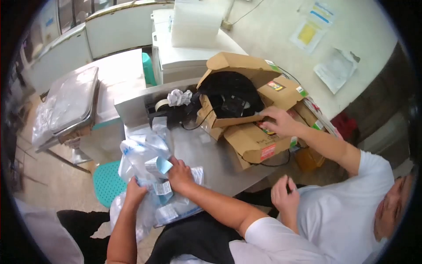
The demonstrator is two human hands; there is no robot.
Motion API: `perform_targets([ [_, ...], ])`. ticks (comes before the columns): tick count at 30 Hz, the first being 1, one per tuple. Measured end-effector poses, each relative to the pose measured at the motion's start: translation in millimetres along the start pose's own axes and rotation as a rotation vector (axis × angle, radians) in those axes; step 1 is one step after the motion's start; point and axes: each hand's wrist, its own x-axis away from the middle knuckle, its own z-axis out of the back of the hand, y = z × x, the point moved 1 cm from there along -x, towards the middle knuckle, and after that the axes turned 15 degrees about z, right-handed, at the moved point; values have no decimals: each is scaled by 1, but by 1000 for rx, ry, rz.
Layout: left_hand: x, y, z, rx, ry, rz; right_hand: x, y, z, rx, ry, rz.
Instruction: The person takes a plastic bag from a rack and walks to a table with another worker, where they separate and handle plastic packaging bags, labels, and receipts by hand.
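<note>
A bundle of clear plastic bags (143, 152) with white and light-blue labels lies over the near left part of a metal table (193, 152). My left hand (136, 192) is closed on the left edge of the bundle, thumb uppermost. From the right side, my right hand (179, 176) has its fingers curled round the plastic beside a blue-and-white label (162, 165); its fingertips are partly hidden. More labelled plastic lies beneath my right forearm. Whether the bags contain anything else, I cannot tell.
To my right, another person's hand (281, 123) touches open cardboard boxes (252, 141), one holding black items. Crumpled paper (179, 97) and a tape roll (161, 104) sit at the table's back. A teal stool (107, 185) stands left; a metal tray (77, 99) rests beyond.
</note>
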Motion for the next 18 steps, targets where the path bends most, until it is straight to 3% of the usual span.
perform_targets([
  [4,-28,-27,-7,47,-39,-79,-2,-26,-13,-432,-18,-249],
  [9,-21,-21,1,161,-162,-32,5,-11,-72,-389,-64,149],
  [16,64,-5,17,103,-87,-119,53,-66,-30,-589,19,227],
  [18,82,-15,21,210,-115,-152,72,-93,-5,-726,21,227],
])
